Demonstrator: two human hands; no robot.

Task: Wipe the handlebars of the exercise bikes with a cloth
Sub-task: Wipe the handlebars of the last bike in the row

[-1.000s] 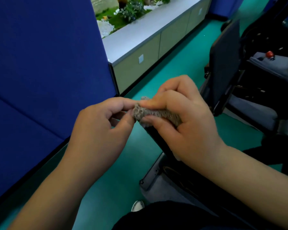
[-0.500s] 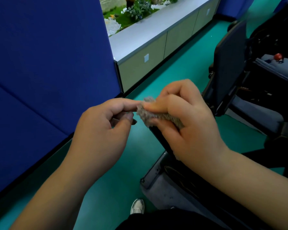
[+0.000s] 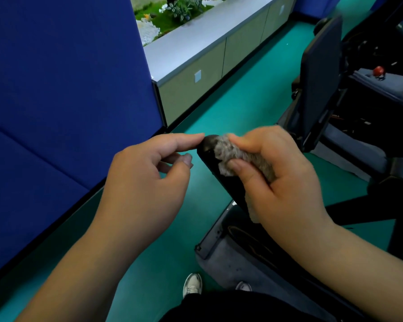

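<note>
A black handlebar (image 3: 215, 166) of an exercise bike juts up toward me in the middle of the view, its rounded end bare. My right hand (image 3: 282, 175) is wrapped around the bar with a fuzzy grey-brown cloth (image 3: 240, 156) pressed between palm and grip. My left hand (image 3: 147, 180) hovers just left of the bar's tip, fingers loosely curled and apart, the forefinger almost touching the end, holding nothing. Most of the cloth is hidden inside my right fist.
A blue partition wall (image 3: 63, 94) stands close on the left. Behind it runs a low grey cabinet (image 3: 203, 56) with plants on top. The bike's frame and grey base (image 3: 233, 259) lie below my hands; a second bike (image 3: 363, 89) stands at right on teal floor.
My left hand has let go of the cloth's end and drawn back to the left. The bar's black tip is now uncovered, with the cloth held only by my right hand.
</note>
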